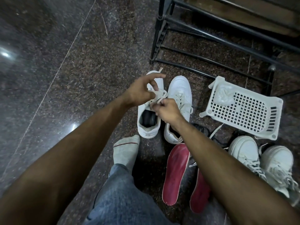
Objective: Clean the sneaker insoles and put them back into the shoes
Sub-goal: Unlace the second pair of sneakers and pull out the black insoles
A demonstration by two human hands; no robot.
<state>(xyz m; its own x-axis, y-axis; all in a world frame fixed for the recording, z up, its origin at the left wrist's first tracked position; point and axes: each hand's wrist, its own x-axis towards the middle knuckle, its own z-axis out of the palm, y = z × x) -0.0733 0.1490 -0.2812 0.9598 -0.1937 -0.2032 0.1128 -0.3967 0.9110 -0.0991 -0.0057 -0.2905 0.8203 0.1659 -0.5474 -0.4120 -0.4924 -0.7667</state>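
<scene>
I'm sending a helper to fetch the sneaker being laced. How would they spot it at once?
Start at the black metal rack; two white sneakers lie on the floor before it. Take the left sneaker, the one under both hands. Unlike its neighbour, its dark opening is uncovered and its laces are being held.

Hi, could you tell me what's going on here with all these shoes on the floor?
A person is working the laces of a white sneaker on the floor, the left hand and right hand both pinching them. Its partner sneaker stands beside it. Two red insoles lie on the floor nearer the person, not yet back in any shoe. A second white pair and a white basket sit to the right.
</scene>
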